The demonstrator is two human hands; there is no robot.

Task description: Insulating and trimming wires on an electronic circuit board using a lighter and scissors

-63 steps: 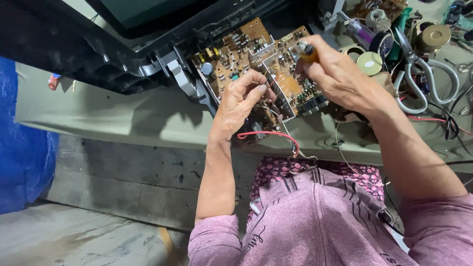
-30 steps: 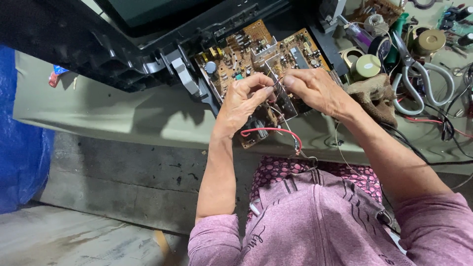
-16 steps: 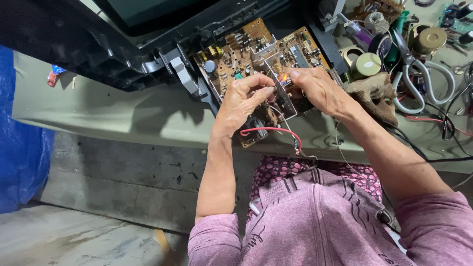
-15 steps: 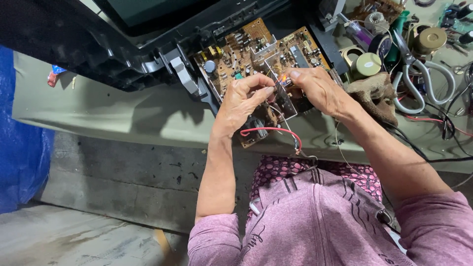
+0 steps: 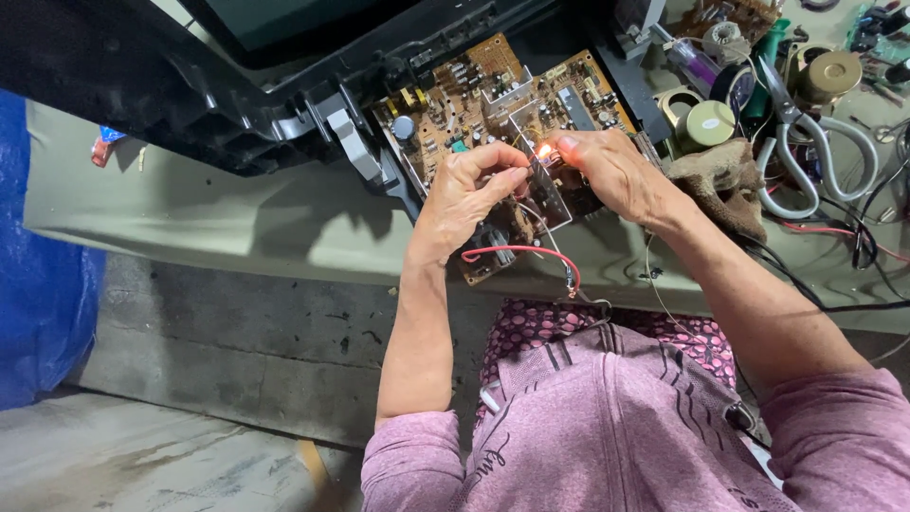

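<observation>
One brown circuit board (image 5: 474,104) lies on the workbench (image 5: 190,228), half under the black television casing (image 5: 142,85) and overhanging the bench's front edge. Two hands work over it. The left hand (image 5: 469,194) is pinched narrow, fingertips closed on something thin near the board's middle; what it grips cannot be told. The right hand (image 5: 616,171) is just right of it, fingers closed beside a small orange glow (image 5: 544,150) on the board; whatever it holds is hidden. The hands are nearly touching.

One red wire (image 5: 517,251) loops off the board's near edge. Right of the board: one brown rag (image 5: 720,180) under the right wrist, one pair of grey-handled scissors (image 5: 815,142), and two round tape rolls (image 5: 706,123), with loose cables beyond.

The bench top is grey-green, worn and stained. Below the board's edge, a bare concrete wall (image 5: 237,351) and floor; one blue sheet (image 5: 38,284) hangs far left.
</observation>
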